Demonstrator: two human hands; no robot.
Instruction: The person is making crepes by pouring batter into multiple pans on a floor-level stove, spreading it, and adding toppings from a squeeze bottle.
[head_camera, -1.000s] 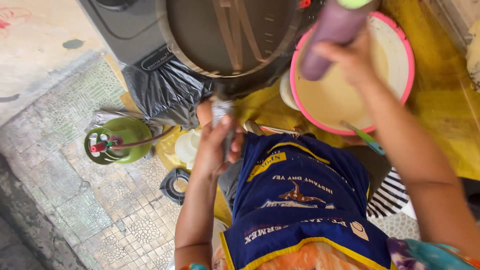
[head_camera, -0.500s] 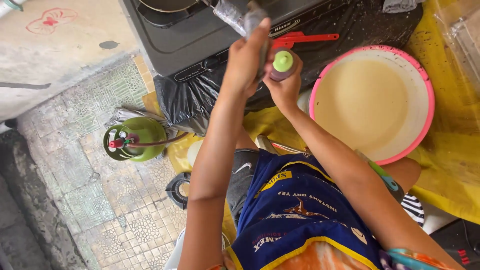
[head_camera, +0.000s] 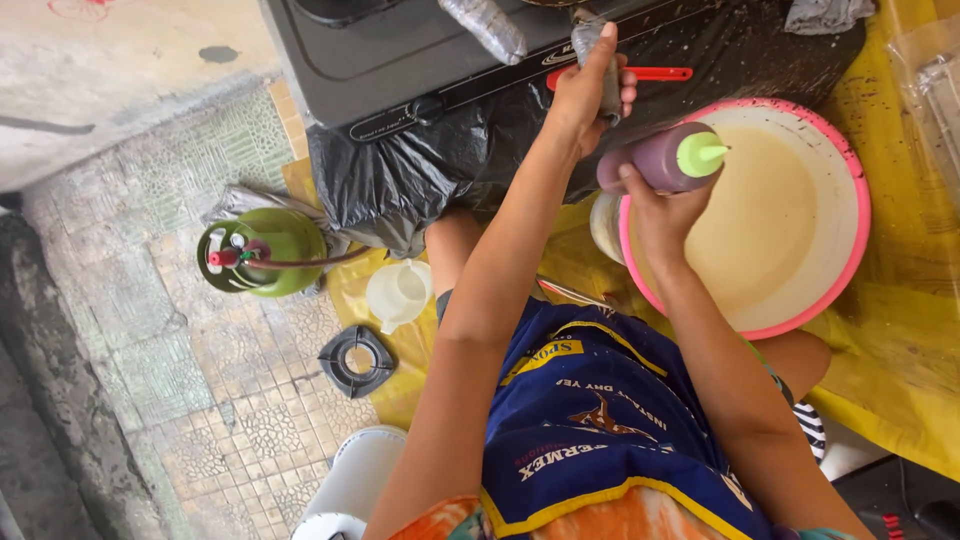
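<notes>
Stove (head_camera: 400, 60): black, at 12 o'clock, set on a black plastic sheet (head_camera: 420, 180) that hangs over the table edge, probably as a spill guard.

Basin (head_camera: 850, 190): pink rim, at 2 o'clock on a yellow cover (head_camera: 900, 330), filled with pale batter. It stands just beside the stove, within reach of both arms.

Gas cylinder (head_camera: 265, 250): green, on the tiled floor at 9 o'clock, its hose running toward the stove. A clear jug (head_camera: 398, 293) and a black burner ring (head_camera: 357, 360) lie near it.

Bottle (head_camera: 665, 160): purple squeeze type, green nozzle pointing to 3 o'clock over the basin. Right hand (head_camera: 665, 210) grips it from below, fingers closed around the body.

Handle (head_camera: 598, 60): wrapped, at 12 o'clock, reaching over the stove front. Left hand (head_camera: 590, 95) is clenched around it. A red utensil (head_camera: 650, 73) lies just behind the knuckles.
</notes>
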